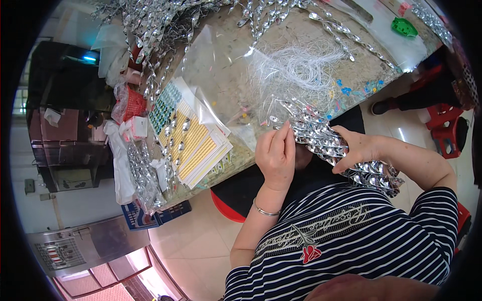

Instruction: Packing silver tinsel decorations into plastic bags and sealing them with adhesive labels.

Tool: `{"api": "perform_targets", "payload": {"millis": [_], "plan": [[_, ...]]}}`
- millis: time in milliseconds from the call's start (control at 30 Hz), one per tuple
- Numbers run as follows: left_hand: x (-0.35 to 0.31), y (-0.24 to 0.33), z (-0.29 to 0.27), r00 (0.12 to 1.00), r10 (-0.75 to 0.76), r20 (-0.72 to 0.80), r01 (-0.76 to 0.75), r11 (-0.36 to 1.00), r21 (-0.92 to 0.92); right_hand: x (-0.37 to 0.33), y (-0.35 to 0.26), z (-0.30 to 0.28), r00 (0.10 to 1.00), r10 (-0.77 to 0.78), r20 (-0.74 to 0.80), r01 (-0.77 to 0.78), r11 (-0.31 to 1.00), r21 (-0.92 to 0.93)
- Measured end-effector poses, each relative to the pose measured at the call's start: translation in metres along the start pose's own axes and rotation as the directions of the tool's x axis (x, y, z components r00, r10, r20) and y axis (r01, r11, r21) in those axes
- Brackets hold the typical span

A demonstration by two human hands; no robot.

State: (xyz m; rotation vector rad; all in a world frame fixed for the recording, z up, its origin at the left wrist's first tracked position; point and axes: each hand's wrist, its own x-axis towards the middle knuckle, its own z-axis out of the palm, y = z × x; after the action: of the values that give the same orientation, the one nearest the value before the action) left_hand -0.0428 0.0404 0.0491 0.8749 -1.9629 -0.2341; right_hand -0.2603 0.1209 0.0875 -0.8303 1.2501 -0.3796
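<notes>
A bundle of shiny silver twisted spiral strips lies slantwise over the table's near edge and in front of my body. My right hand is wrapped round its middle, thumb and fingers on opposite sides. At the bundle's upper left end, my left hand is closed in a pinch. Whatever it pinches is too fine to make out. Thin clear loops stick out from that end of the strips. Just beyond, a tangled heap of fine white threads is spread on the table.
Printed sticker sheets and clear plastic film lie on the worn table. More silver spirals pile up at the far left. A red basket stands at the left edge, a green dish far right. Red stools stand right.
</notes>
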Motion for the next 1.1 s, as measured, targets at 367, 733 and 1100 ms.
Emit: {"api": "perform_targets", "payload": {"millis": [367,733,1100], "plan": [[0.003,0.001,0.002,0.999,-0.035,-0.027,0.034,0.999,-0.025,0.005,-0.002,-0.004,0.999,-0.011,-0.041,0.010,1.000,-0.017],[0.013,0.008,0.005,0.997,0.072,0.022,-0.071,0.996,-0.053,0.013,-0.004,0.000,0.993,-0.087,-0.077,0.091,0.995,0.043],[0.001,-0.002,0.004,1.000,0.031,0.003,-0.031,0.998,0.055,0.017,-0.007,-0.006,0.987,-0.118,-0.106,0.128,0.987,0.101]]}}
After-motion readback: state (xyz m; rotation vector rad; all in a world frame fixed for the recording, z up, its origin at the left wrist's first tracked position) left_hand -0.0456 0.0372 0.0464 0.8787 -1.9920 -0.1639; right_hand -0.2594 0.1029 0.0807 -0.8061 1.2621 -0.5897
